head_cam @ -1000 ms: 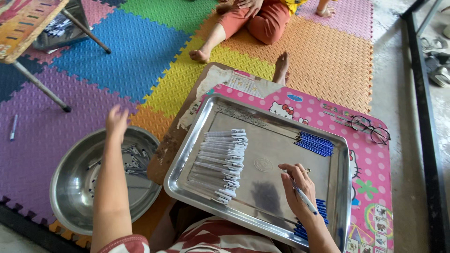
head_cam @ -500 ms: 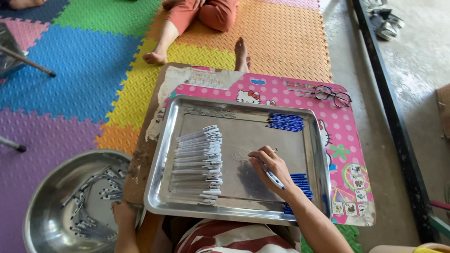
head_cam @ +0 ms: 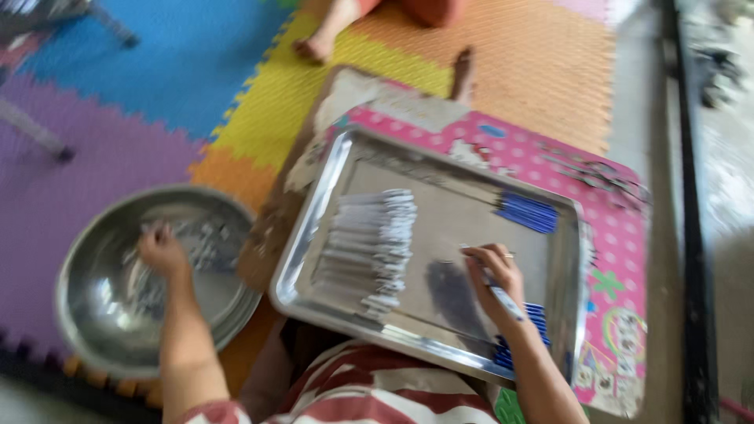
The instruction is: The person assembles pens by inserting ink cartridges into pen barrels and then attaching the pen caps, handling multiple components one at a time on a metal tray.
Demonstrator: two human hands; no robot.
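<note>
My left hand (head_cam: 161,250) is down inside the steel bowl (head_cam: 86,314), which sits on the foam mat (head_cam: 118,118) just off the left edge of the tray (head_cam: 314,228). Its fingers look curled down onto the heap of small grey parts (head_cam: 200,239) in the bowl's far half, but the picture is smeared and I cannot tell whether they have closed on any. My right hand (head_cam: 493,273) rests over the near right part of the tray, fingers bent and pinched round a thin white and blue pen (head_cam: 503,298) whose blue end points back toward my wrist. These pieces I judge to be light, stiff and slim, probably smooth plastic, so they would roll and slide on the metal; a pinch at mid-length between thumb and two fingertips should hold one without it swivelling. The loose parts in the bowl look tangled, so I would expect to pick at the top of the heap, not dig. A row of white pieces (head_cam: 369,243) lies side by side left of the tray's centre, a bunch of blue ones (head_cam: 528,212) lies toward the far right corner, and more blue ones (head_cam: 522,345) sit by the near right edge just past my wrist. The tray rests on a pink board (head_cam: 620,259).
</note>
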